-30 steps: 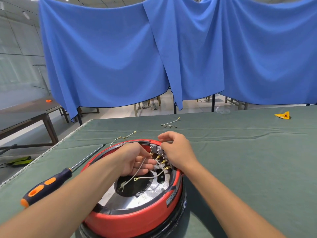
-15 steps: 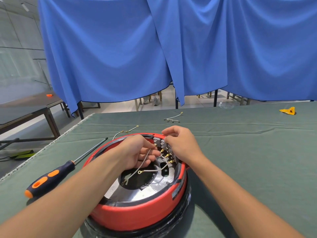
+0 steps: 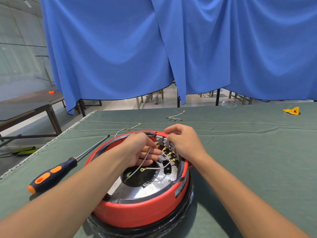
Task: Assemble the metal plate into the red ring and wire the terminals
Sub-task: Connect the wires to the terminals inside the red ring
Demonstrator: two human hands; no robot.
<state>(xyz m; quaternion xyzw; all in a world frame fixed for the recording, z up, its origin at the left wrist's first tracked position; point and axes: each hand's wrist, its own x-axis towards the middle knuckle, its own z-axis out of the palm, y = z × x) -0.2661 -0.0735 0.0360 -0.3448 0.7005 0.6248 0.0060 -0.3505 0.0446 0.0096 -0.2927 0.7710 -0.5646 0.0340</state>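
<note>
A person is working over a red ring (image 3: pixel 137 212) that is sitting on the green table cover (image 3: pixel 248 160), close to the near edge, with a shiny metal plate (image 3: pixel 145 188) lying inside it. At the ring's far side a grey terminal block (image 3: pixel 165 143) is standing, with several brass connectors plugged in. The left hand (image 3: pixel 137 150) is curling its fingers around a white wire (image 3: pixel 137 169) that is trailing down over the plate's centre hole. The right hand (image 3: pixel 185 143) is bending over the terminal block, fingertips pinching at its top; what they are grasping cannot be told. A screwdriver (image 3: pixel 56 170) with a black and orange handle is lying left of the ring, and spare wires (image 3: pixel 175 116) are resting farther back.
</note>
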